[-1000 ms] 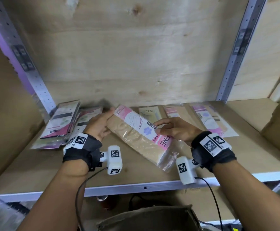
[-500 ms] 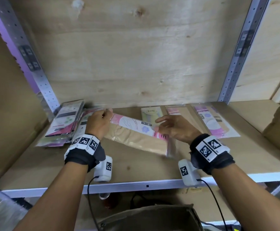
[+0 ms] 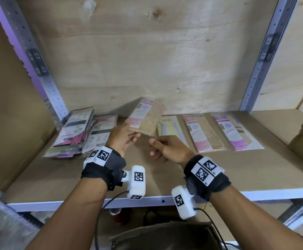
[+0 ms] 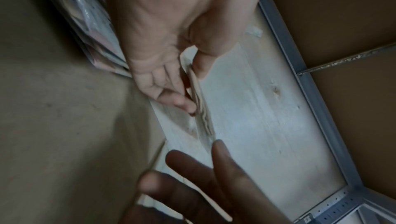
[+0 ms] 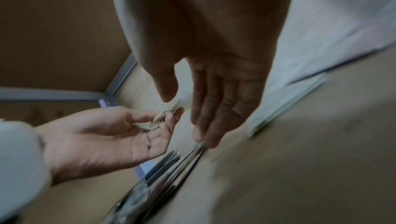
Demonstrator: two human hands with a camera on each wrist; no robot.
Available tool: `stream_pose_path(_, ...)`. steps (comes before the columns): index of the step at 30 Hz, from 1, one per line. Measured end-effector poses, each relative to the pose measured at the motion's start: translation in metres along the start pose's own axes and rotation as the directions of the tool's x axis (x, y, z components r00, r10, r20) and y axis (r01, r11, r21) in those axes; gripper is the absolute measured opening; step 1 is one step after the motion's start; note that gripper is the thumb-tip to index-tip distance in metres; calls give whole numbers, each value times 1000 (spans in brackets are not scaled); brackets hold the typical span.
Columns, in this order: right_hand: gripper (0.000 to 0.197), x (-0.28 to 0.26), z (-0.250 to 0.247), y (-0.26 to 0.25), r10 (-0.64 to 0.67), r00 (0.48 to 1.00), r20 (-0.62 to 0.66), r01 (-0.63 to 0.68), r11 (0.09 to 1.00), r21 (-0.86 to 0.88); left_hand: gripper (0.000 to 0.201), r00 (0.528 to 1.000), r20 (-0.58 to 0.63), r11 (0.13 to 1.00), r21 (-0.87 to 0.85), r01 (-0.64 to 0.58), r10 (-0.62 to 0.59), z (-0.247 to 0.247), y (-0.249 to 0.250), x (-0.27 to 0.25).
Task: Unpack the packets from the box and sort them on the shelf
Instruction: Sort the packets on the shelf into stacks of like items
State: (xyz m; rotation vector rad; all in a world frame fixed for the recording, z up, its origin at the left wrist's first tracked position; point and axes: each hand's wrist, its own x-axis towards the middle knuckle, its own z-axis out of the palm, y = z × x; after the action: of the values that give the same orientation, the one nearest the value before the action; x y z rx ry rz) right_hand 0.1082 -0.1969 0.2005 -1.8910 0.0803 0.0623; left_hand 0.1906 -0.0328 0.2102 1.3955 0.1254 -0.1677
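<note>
A long beige packet with a pink label (image 3: 147, 118) stands tilted up over the shelf board (image 3: 66, 174), its far end near the back wall. My left hand (image 3: 132, 136) pinches its near end between thumb and fingers; the left wrist view shows the packet's edge (image 4: 199, 102) in that pinch. My right hand (image 3: 153, 147) hovers just right of the near end with straight fingers (image 5: 214, 109) and holds nothing. In the right wrist view the left hand (image 5: 107, 134) holds the packet (image 5: 167, 112).
A leaning stack of packets (image 3: 75, 130) fills the shelf's left corner. A pale striped packet (image 3: 168, 129) and two pink ones (image 3: 204, 134) (image 3: 235, 132) lie flat to the right. Metal uprights (image 3: 30, 56) (image 3: 266, 51) flank the bay. A brown box (image 3: 165, 237) sits below.
The packet went from lying flat across the shelf to tilted up towards the back wall. My right hand let go of it and drew back; the left keeps hold.
</note>
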Motion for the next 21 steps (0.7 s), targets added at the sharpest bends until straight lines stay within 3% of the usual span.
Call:
stream_pose_path(4, 46, 8, -3, 0, 93, 995, -45, -81, 973, 217, 13, 981, 189, 990, -125, 67, -43, 5, 1, -13)
stream_pose_path(7, 40, 10, -7, -2, 110, 986, -125, -57, 929, 366, 7, 960, 272, 993, -79, 83, -59, 1, 3, -17)
stream_pose_path(10, 25, 10, -13, -1, 106, 982, -158, -24, 893, 449, 7, 952, 289, 994, 13, 105, -104, -6, 5, -15)
stream_pose_path(14, 21, 7, -21, 1, 67, 993, -102, -16, 899, 438, 19, 944, 300, 984, 150, 92, -134, -16, 5, -14)
stream_pose_path(17, 21, 5, -27, 2, 72, 994, -76, -38, 922, 385, 31, 947, 302, 974, 223, 41, -109, -23, 2, -13)
stream_pose_path(21, 19, 5, -28, 4, 117, 990, -82, -73, 908, 413, 31, 961, 271, 956, 293, -27, -56, -25, -4, -11)
